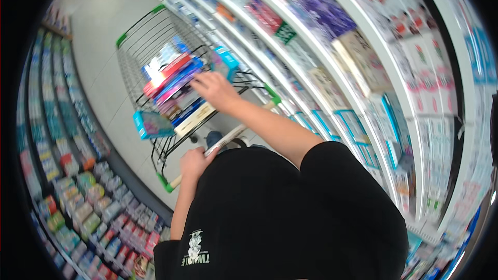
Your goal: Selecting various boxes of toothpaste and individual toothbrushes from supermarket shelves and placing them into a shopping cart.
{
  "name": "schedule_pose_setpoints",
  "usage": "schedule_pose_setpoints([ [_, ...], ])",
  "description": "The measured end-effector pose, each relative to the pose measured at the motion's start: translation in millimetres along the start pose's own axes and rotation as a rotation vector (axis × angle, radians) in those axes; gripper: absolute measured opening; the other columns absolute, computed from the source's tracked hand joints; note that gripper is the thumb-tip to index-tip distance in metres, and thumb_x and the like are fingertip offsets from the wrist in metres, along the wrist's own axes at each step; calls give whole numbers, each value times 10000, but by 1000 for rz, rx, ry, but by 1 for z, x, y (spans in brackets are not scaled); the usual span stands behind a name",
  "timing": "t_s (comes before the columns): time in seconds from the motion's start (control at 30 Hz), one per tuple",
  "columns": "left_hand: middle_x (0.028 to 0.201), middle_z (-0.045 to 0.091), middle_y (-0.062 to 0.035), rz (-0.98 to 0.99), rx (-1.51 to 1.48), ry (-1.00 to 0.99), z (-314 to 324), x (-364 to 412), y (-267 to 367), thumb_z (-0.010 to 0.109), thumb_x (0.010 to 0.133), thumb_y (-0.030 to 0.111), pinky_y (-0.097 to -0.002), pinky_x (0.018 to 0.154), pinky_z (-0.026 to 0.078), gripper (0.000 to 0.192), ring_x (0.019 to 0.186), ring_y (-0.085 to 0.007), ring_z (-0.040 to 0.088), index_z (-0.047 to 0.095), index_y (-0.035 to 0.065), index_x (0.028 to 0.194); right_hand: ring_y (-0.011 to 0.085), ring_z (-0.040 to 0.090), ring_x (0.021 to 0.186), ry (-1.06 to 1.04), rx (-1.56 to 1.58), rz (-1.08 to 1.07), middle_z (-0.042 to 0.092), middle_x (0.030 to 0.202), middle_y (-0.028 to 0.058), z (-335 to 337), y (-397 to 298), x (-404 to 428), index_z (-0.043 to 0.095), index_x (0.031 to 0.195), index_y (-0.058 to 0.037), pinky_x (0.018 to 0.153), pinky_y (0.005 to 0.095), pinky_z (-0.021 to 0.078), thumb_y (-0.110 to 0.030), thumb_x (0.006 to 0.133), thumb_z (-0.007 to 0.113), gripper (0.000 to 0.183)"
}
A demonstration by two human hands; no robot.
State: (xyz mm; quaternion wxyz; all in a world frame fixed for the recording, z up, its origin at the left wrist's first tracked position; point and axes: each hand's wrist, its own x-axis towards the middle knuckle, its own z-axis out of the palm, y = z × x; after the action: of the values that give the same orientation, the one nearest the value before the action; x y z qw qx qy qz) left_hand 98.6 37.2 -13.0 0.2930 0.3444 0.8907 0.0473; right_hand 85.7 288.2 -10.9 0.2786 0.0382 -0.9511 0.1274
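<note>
My left hand (193, 162) is wrapped around the handle bar (227, 139) of a wire shopping cart with green corner pieces (274, 93). Over the cart's near end reaches my right hand (216, 88), fingers somewhat spread, with no item seen in its grip. Its fingertips are at a stack of boxes; blur hides whether they touch. Beneath them are a blue and purple box (177, 85), a red box (177, 66) and a cream box (195, 118). Turquoise boxes sit at the cart's two near sides, one on the left (152, 125) and one on the right (225, 61).
Tall white shelves (377, 35) packed with boxed goods run close along the right. Lower shelving with many small packs (97, 210) curves along the left. Grey tiled floor (105, 19) stretches ahead between them. A shoe (214, 139) shows below the handle.
</note>
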Motion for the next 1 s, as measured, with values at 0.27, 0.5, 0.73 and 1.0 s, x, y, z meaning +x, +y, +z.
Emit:
schedule_pose_setpoints([
  [0.27, 698, 687, -182, 72, -145, 255, 18, -23, 13, 598, 973, 531, -466, 644, 528, 543, 702, -380, 692, 673, 37, 760, 270, 643, 895, -120, 98, 270, 645, 904, 74, -62, -3, -127, 661, 821, -87, 799, 439, 513, -258, 921, 654, 198],
  [0.5, 884, 723, -261, -162, 42, 113, 3, -35, -9, 499, 1007, 552, -520, 810, 530, 614, 908, -423, 706, 751, 0, 907, 315, 710, 793, -392, 45, 429, 715, 818, 84, -69, -6, -146, 733, 758, -95, 700, 449, 562, -401, 973, 537, 423],
  [0.73, 880, 693, -298, -346, -32, 184, 30, -62, -55, 458, 1011, 571, -548, 815, 515, 666, 882, -471, 678, 757, -16, 911, 331, 729, 979, -890, 122, 526, 763, 1032, 146, -84, -9, -127, 793, 967, -75, 829, 481, 572, -432, 957, 492, 467],
  [1.0, 792, 695, -235, -344, -102, 370, 23, -73, -51, 505, 984, 523, -537, 743, 531, 569, 798, -443, 680, 734, 39, 792, 371, 708, 1051, -1038, 115, 495, 749, 1103, 180, -92, -17, -111, 783, 1015, -55, 916, 495, 548, -419, 976, 417, 518],
])
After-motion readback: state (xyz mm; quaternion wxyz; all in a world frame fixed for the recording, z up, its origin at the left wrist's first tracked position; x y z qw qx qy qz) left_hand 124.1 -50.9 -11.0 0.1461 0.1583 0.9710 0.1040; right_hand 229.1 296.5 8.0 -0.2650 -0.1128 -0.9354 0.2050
